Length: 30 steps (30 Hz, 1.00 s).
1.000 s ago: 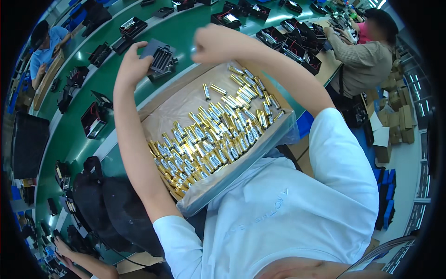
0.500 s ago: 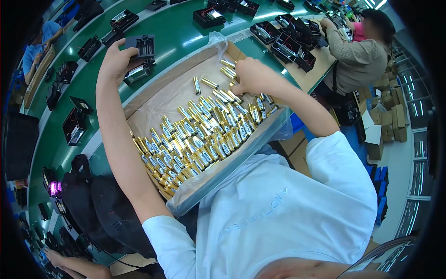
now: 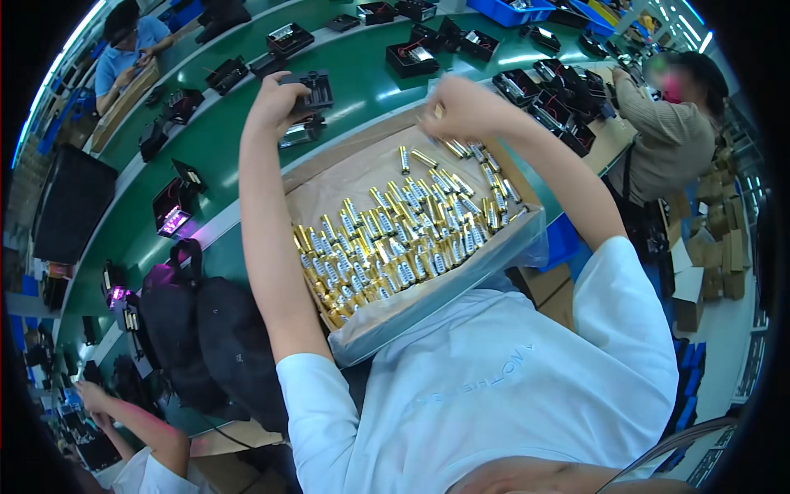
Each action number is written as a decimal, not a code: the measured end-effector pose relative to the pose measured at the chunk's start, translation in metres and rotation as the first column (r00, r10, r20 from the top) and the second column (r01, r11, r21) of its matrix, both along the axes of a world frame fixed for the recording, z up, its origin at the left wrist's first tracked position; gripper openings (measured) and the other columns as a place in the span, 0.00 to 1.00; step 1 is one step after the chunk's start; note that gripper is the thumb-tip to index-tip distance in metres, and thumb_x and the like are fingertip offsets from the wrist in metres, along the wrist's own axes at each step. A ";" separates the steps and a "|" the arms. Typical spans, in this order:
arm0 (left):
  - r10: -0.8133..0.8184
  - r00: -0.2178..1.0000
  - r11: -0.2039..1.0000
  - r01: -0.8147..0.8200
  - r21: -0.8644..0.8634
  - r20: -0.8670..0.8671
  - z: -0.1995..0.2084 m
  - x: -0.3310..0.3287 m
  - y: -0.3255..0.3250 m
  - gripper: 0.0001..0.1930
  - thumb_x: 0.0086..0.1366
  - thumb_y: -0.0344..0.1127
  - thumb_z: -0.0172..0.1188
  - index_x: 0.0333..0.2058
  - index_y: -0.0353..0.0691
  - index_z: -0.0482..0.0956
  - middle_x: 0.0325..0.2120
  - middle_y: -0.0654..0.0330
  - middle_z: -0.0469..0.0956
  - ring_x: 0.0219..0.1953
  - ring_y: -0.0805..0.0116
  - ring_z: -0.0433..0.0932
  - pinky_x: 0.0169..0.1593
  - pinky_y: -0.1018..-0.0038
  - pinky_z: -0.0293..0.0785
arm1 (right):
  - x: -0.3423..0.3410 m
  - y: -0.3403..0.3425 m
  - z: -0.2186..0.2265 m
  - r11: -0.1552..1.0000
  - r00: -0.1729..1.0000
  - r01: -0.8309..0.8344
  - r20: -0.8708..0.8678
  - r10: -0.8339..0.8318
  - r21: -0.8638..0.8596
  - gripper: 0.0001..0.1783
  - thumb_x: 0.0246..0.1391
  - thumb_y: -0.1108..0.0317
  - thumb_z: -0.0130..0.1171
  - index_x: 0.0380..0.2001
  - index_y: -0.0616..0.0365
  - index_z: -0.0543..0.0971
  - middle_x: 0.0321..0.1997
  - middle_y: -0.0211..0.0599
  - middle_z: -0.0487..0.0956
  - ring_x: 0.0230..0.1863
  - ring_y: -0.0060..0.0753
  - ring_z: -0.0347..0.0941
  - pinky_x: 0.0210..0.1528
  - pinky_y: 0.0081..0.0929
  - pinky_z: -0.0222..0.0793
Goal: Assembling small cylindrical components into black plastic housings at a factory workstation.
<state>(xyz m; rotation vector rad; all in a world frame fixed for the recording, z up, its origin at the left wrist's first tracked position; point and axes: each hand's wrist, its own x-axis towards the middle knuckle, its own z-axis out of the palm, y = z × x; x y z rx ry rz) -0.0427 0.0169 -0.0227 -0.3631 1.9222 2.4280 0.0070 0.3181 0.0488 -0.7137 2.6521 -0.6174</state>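
My left hand (image 3: 273, 105) reaches over the far left edge of a cardboard box and grips the black plastic case (image 3: 317, 87) by its slotted upper part. Just below that part, a silvery piece (image 3: 303, 132) of the case shows. Above the far right of the box, my right hand (image 3: 467, 107) is closed and blurred by motion, with a gold battery (image 3: 439, 109) glinting at its fingertips. Beneath my arms, the lined cardboard box (image 3: 346, 165) holds many gold-and-silver batteries (image 3: 395, 235), heaped toward its near side.
Open black cases (image 3: 411, 58) stand along the green table (image 3: 222, 123), and more are piled at the right (image 3: 551, 99). Black bags (image 3: 239, 346) lie left of the box. Co-workers sit at the far left (image 3: 132, 53), right (image 3: 666, 123) and lower left (image 3: 148, 428).
My right hand has lifted from the batteries and moved toward the far edge of the box, closer to the case. My left hand keeps its grip on the case. The whole view has shifted.
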 end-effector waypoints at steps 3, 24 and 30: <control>-0.023 1.000 0.998 0.023 0.051 0.009 -0.001 0.001 -0.004 0.19 0.62 0.28 0.54 0.51 0.32 0.64 0.41 0.44 0.71 0.39 0.56 0.78 0.39 0.63 0.81 | -0.036 -0.062 0.009 0.949 0.998 -0.037 -0.066 0.017 -0.314 0.17 0.46 0.63 0.59 0.11 0.62 0.77 0.08 0.28 0.69 0.07 0.22 0.58 0.12 0.17 0.60; 0.326 0.940 0.944 -0.319 0.082 -0.101 -0.009 0.003 -0.029 0.28 0.58 0.25 0.60 0.55 0.36 0.57 0.45 0.39 0.67 0.41 0.48 0.75 0.36 0.55 0.80 | -0.060 -0.161 -0.038 0.905 0.740 -0.391 -0.642 0.199 -0.171 0.14 0.51 0.57 0.60 0.27 0.57 0.85 0.21 0.34 0.81 0.19 0.34 0.72 0.27 0.28 0.69; 0.301 0.953 0.923 -0.287 0.257 -0.018 0.006 0.018 -0.039 0.31 0.56 0.22 0.60 0.57 0.38 0.57 0.47 0.41 0.67 0.48 0.48 0.71 0.42 0.52 0.77 | -0.092 -0.184 -0.018 0.856 0.835 -0.401 -0.514 0.195 -0.326 0.17 0.53 0.54 0.58 0.35 0.56 0.84 0.28 0.38 0.83 0.23 0.38 0.74 0.31 0.30 0.71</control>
